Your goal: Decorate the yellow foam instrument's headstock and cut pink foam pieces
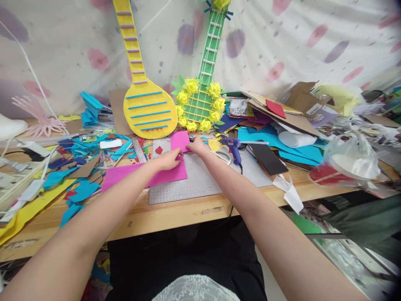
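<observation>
A bright magenta sheet of paper (122, 174) lies over the left part of the grey cutting mat (200, 186), with a narrower magenta piece (179, 139) reaching toward the back. My left hand (171, 160) is on the magenta paper, its fingers curled and pinching near the inner corner. Just right of it, my right hand (196, 145) has its fingers closed at the narrow piece's right edge. A small dark shape shows by the right fingertips, too small to name. Scissors with white handles (224, 155) and a blue glue gun (233, 149) lie right of my right hand.
A yellow paper guitar (150, 110) and a green one with yellow flowers (200, 104) lean against the curtain. Blue scraps (86, 190) and a power strip (15, 175) crowd the left. On the right are a phone (268, 158), cardboard (302, 98) and a bagged red tub (328, 175).
</observation>
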Demonstrator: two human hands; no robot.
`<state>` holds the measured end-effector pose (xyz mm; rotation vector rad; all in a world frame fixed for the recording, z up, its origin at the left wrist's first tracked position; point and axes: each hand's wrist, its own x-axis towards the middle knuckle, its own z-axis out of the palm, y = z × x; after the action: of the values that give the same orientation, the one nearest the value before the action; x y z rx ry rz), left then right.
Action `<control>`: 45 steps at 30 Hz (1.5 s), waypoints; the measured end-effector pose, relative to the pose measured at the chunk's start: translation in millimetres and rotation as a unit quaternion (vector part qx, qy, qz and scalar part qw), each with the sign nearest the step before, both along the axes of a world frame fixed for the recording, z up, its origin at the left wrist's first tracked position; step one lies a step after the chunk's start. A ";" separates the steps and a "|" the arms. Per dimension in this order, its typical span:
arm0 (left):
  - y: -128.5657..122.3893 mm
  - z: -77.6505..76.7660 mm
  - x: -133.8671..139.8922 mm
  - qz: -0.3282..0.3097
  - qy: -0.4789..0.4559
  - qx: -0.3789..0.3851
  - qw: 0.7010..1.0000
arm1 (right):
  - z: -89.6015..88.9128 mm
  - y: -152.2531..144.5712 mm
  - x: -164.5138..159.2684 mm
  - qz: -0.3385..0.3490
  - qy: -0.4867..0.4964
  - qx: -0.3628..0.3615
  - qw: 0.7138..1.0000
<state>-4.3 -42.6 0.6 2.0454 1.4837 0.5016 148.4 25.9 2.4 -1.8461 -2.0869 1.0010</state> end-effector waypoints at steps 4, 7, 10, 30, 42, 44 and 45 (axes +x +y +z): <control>-4.5 -0.4 -0.4 -0.010 0.014 0.018 1.000 | -0.3 -6.8 -2.9 -0.068 -0.026 0.083 0.994; -6.2 0.5 1.5 -0.026 0.049 0.021 0.998 | 9.4 -17.3 7.8 -0.027 -0.054 0.193 0.979; -7.0 2.3 9.5 -0.044 0.085 0.027 0.995 | 20.8 -21.7 25.7 -0.006 -0.023 0.298 0.954; 6.9 -1.1 -51.6 0.249 -0.256 0.102 0.929 | 0.8 -17.5 44.7 0.226 0.247 -0.128 0.934; -39.4 -31.3 -5.6 -0.045 0.138 0.168 0.975 | 7.6 -23.3 26.4 0.248 0.035 0.046 0.967; -41.4 -38.2 -9.8 -0.036 0.166 0.163 0.972 | -0.5 -26.8 28.8 0.196 0.080 0.052 0.976; -42.0 -40.1 -11.5 -0.034 0.175 0.157 0.971 | -5.7 -28.4 30.1 0.172 0.106 0.057 0.978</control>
<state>-15.8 -84.5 -39.6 2.5308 1.6050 0.3789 178.5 -2.5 -3.3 -1.2878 -2.3194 1.0696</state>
